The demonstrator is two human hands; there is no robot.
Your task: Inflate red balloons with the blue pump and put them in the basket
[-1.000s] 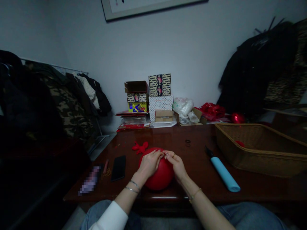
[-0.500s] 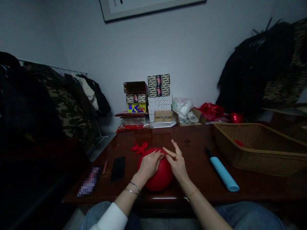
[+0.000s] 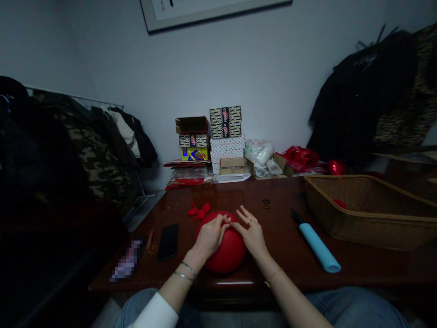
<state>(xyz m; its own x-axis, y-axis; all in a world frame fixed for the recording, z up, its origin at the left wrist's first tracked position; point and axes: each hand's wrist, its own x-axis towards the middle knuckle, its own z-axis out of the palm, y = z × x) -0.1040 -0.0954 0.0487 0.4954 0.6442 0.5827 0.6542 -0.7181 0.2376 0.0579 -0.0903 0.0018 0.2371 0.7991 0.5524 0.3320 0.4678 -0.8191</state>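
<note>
A round, inflated red balloon (image 3: 227,255) rests at the table's near edge, between my forearms. My left hand (image 3: 210,234) lies over its upper left, fingers curled and pinching at the top, where the neck appears to be. From the right, my right hand (image 3: 251,231) brings its thumb against the left fingertips. Its outer fingers are raised and bent, and a ring shows on one. Whatever sits between the fingertips is too small to make out. Just behind the balloon lies a heap of limp red balloons (image 3: 199,211).
A blue hand pump (image 3: 319,246) lies to the right, beside a wicker basket (image 3: 368,234). On the left are a black phone (image 3: 168,241), yellow rubber bands (image 3: 152,248) and a blurred purple item (image 3: 127,262). Stacked boxes (image 3: 227,152) stand against the wall.
My right hand's fingers have bent and lowered, and its thumb has come in closer to the left fingertips. The left fingers have curled tighter. The balloon has hardly moved.
</note>
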